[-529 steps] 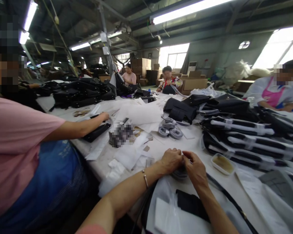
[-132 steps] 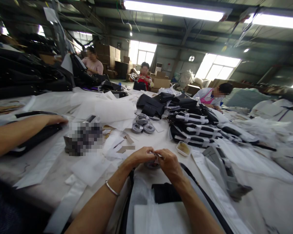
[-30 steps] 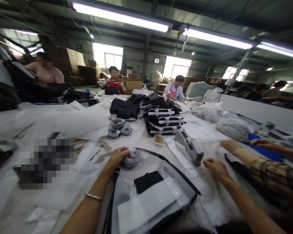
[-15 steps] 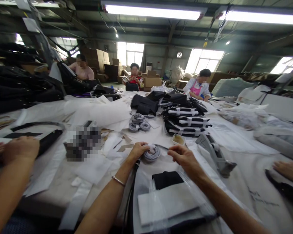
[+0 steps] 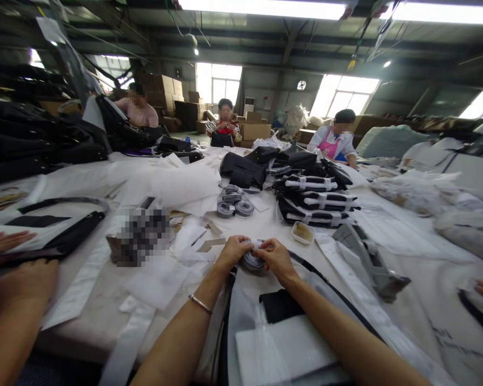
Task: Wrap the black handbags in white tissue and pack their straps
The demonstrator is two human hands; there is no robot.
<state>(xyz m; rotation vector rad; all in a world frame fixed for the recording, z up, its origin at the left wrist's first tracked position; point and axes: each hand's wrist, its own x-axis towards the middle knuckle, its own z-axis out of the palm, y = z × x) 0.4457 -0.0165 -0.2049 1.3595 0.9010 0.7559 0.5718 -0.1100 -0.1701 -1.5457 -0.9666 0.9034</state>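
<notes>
Hands together: left hand (image 5: pixel 233 252) and right hand (image 5: pixel 277 257) pinch the grey strap coil (image 5: pixel 253 262). Winding seems underway; another turn needs steady tension

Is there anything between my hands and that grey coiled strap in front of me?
Nothing visible stands between them. The left hand and right hand both grip the grey coiled strap, one on each side, just beyond the plastic-wrapped bag on the table.
</notes>
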